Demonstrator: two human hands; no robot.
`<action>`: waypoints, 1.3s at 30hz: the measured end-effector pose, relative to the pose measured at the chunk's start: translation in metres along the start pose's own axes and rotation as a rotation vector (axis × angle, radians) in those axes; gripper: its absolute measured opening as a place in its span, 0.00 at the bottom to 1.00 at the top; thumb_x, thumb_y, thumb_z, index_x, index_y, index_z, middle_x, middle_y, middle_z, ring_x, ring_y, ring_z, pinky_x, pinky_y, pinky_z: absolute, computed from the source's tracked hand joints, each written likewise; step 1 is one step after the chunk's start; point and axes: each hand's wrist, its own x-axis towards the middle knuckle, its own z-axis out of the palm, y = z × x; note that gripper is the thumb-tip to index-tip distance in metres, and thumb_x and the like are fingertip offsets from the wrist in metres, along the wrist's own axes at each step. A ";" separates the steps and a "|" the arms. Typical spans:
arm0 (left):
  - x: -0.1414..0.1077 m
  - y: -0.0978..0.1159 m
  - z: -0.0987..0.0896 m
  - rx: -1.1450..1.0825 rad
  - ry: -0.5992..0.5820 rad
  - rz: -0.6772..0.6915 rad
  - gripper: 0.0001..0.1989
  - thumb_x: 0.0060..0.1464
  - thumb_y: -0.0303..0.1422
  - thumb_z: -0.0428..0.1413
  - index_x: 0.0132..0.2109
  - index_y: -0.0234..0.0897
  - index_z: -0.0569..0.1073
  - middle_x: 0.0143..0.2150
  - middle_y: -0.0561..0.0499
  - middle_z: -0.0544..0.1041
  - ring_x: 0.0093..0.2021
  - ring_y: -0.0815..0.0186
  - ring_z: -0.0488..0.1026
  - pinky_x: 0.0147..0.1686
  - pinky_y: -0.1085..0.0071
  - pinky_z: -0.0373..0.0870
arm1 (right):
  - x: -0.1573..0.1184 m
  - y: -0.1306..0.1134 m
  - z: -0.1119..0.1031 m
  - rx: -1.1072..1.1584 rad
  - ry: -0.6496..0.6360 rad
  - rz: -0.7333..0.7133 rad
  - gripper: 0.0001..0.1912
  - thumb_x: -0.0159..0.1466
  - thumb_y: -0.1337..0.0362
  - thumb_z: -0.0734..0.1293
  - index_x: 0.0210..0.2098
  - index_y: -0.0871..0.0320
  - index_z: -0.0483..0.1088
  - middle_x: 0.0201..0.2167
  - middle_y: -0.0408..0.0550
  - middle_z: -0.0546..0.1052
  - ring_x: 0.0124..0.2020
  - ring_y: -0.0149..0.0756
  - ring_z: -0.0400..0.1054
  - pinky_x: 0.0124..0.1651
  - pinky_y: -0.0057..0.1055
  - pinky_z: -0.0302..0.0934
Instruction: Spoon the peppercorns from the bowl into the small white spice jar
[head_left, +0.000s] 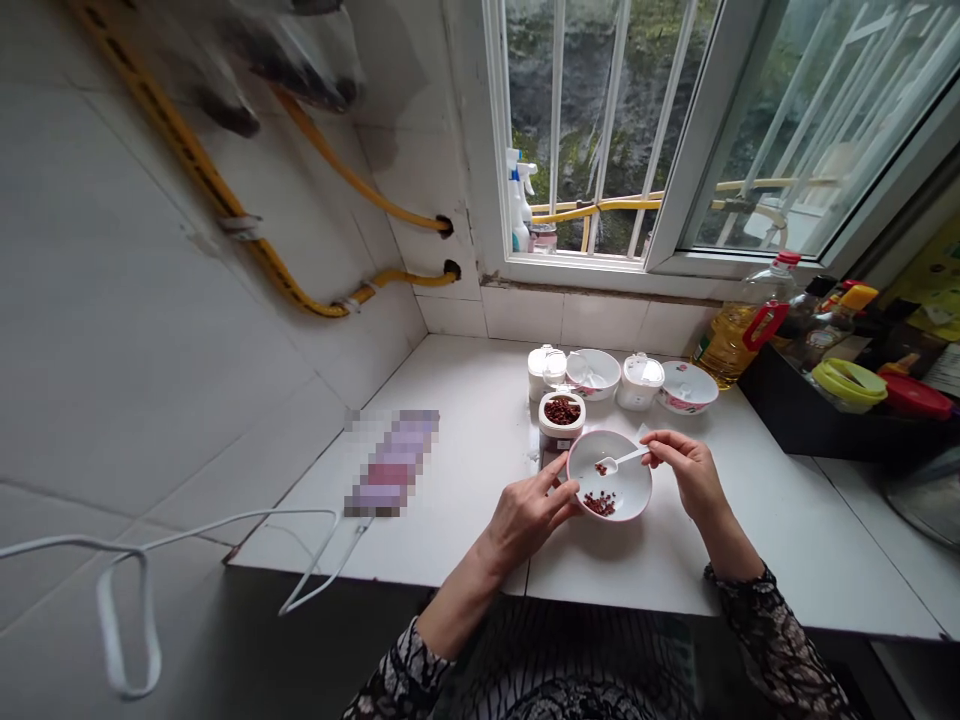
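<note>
My left hand (529, 506) grips the left rim of a white bowl (634, 492) with a pinkish edge, which is tilted a little toward me. Small reddish-brown grains, which look like Sichuan peppercorns (599, 503), lie in the bowl's lower part. Between the fingertips of my right hand (691, 478) is the handle of a small white spoon (628, 459). Its scoop is inside the bowl, beside a few more grains. Just behind the bowl stands an open white seasoning jar (561, 436) filled with the same kind of grains.
Behind are two white lidded jars (547, 375) (639, 385) and two flowered bowls (593, 376) (688, 389). An oil bottle (731, 335) and a black bottle rack (784, 410) stand at right. A blurred-out object (394, 470) with a white cable (322, 555) lies left on the counter (465, 420).
</note>
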 end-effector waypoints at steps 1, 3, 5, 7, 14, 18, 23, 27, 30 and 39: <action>0.000 0.000 0.001 -0.009 0.000 -0.005 0.11 0.66 0.39 0.51 0.42 0.37 0.72 0.55 0.37 0.76 0.37 0.66 0.80 0.32 0.74 0.75 | 0.001 -0.001 0.000 0.000 0.008 -0.008 0.10 0.52 0.57 0.70 0.28 0.57 0.76 0.19 0.45 0.75 0.24 0.35 0.65 0.33 0.35 0.62; 0.000 0.000 0.002 -0.030 -0.001 -0.012 0.10 0.66 0.39 0.51 0.42 0.37 0.72 0.56 0.38 0.75 0.37 0.66 0.80 0.31 0.74 0.75 | 0.005 -0.004 0.000 0.004 0.019 -0.024 0.09 0.52 0.57 0.70 0.28 0.57 0.76 0.19 0.45 0.75 0.25 0.35 0.66 0.33 0.35 0.62; 0.000 0.000 0.002 -0.049 -0.007 -0.010 0.11 0.66 0.39 0.51 0.42 0.37 0.72 0.57 0.38 0.75 0.38 0.66 0.80 0.31 0.74 0.75 | 0.010 -0.008 0.002 0.012 0.023 -0.037 0.09 0.52 0.57 0.71 0.28 0.57 0.76 0.20 0.46 0.76 0.25 0.35 0.66 0.33 0.35 0.62; 0.000 0.000 0.003 -0.063 -0.009 -0.005 0.11 0.66 0.39 0.51 0.42 0.36 0.71 0.56 0.38 0.75 0.39 0.65 0.80 0.32 0.74 0.75 | 0.017 -0.012 0.006 0.023 0.031 -0.060 0.10 0.51 0.57 0.71 0.28 0.57 0.76 0.20 0.46 0.76 0.24 0.35 0.67 0.33 0.34 0.63; -0.002 -0.002 0.005 -0.076 -0.033 -0.019 0.11 0.65 0.40 0.52 0.43 0.37 0.72 0.55 0.38 0.76 0.41 0.64 0.80 0.32 0.74 0.76 | 0.041 -0.025 0.033 -0.114 0.123 -0.368 0.08 0.60 0.59 0.66 0.33 0.57 0.74 0.26 0.46 0.79 0.28 0.38 0.73 0.37 0.36 0.65; -0.003 -0.002 0.006 -0.075 -0.044 -0.031 0.11 0.65 0.41 0.53 0.44 0.37 0.72 0.56 0.38 0.75 0.41 0.64 0.80 0.32 0.74 0.76 | 0.039 -0.028 0.046 -0.497 0.137 -0.796 0.07 0.65 0.65 0.63 0.35 0.56 0.74 0.29 0.48 0.81 0.31 0.40 0.73 0.42 0.39 0.63; -0.003 -0.002 0.006 -0.064 -0.049 -0.035 0.11 0.65 0.41 0.53 0.43 0.37 0.72 0.56 0.38 0.75 0.40 0.64 0.80 0.32 0.74 0.76 | 0.031 -0.030 0.045 -0.746 0.128 -1.136 0.09 0.67 0.71 0.61 0.37 0.56 0.73 0.30 0.47 0.82 0.31 0.38 0.72 0.44 0.39 0.60; -0.003 -0.002 0.005 -0.055 -0.021 -0.013 0.11 0.65 0.40 0.52 0.42 0.37 0.72 0.56 0.39 0.76 0.39 0.65 0.80 0.31 0.74 0.75 | 0.027 -0.032 0.029 -0.640 0.203 -1.014 0.07 0.67 0.70 0.63 0.37 0.55 0.73 0.26 0.45 0.80 0.30 0.39 0.71 0.44 0.39 0.61; -0.001 -0.001 0.003 -0.037 0.003 0.010 0.11 0.66 0.39 0.51 0.42 0.37 0.72 0.55 0.38 0.76 0.36 0.66 0.80 0.31 0.75 0.74 | 0.020 -0.032 0.013 -0.579 0.178 -0.820 0.06 0.66 0.67 0.64 0.36 0.54 0.73 0.24 0.44 0.79 0.32 0.41 0.72 0.44 0.39 0.62; 0.001 0.003 -0.004 0.015 0.034 0.062 0.10 0.67 0.36 0.51 0.40 0.36 0.72 0.54 0.35 0.77 0.32 0.68 0.79 0.30 0.74 0.73 | -0.013 -0.028 -0.007 -0.959 -0.146 -0.728 0.11 0.64 0.72 0.59 0.33 0.58 0.73 0.25 0.48 0.78 0.28 0.38 0.69 0.43 0.39 0.58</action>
